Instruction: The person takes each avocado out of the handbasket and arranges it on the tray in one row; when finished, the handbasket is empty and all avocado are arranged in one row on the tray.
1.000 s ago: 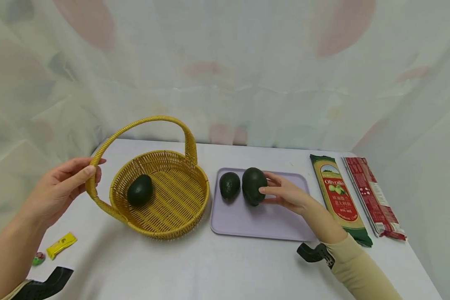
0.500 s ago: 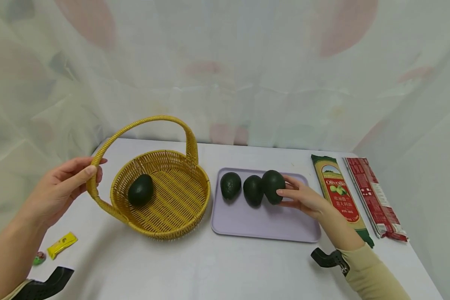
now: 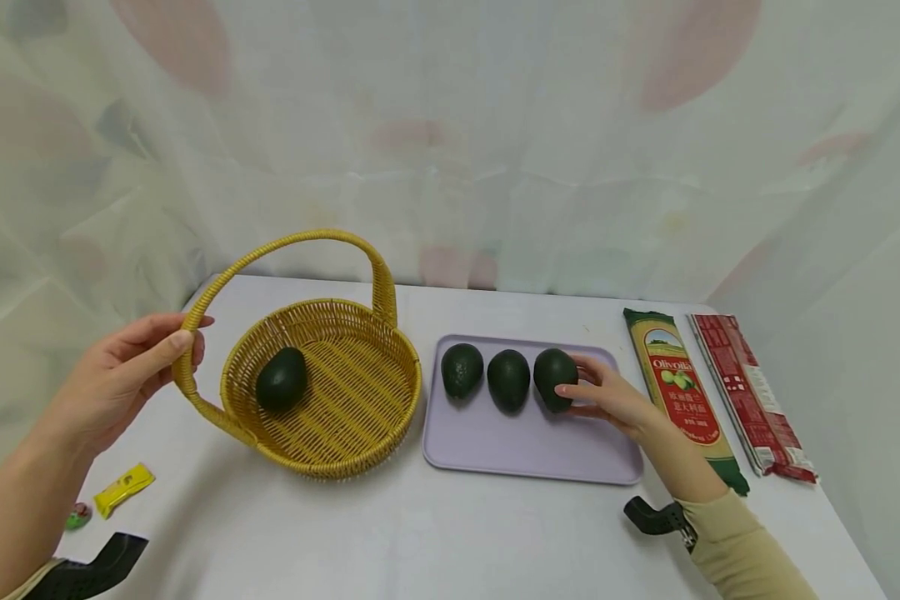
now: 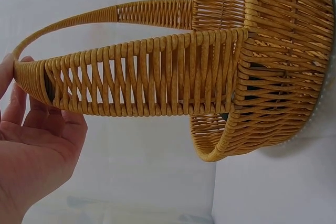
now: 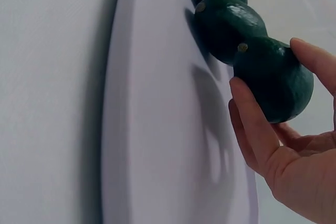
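Note:
My left hand (image 3: 138,362) grips the handle of a yellow woven basket (image 3: 390,442), thumb on the near side. One dark green avocado (image 3: 281,381) lies at the left inside the basket. Over the lilac tray (image 3: 487,446), my right hand (image 3: 607,396) holds an avocado (image 3: 553,377) between thumb and fingers, at the right end of a row. Two more avocados, a middle one (image 3: 508,381) and a left one (image 3: 462,371), lie on the tray beside it. In the right wrist view the held avocado (image 5: 273,82) overlaps the middle one.
Right of the tray lie a green and red pasta packet (image 3: 678,379) and a dark red packet (image 3: 750,396). A yellow-wrapped snack (image 3: 123,490) and a small green and red sweet (image 3: 77,517) lie at the front left. A patterned curtain (image 3: 450,150) hangs behind the table.
My right hand has moved right with its avocado, from in front of the middle one, and lowered it to the row's right end. My left hand and the basket have stayed put.

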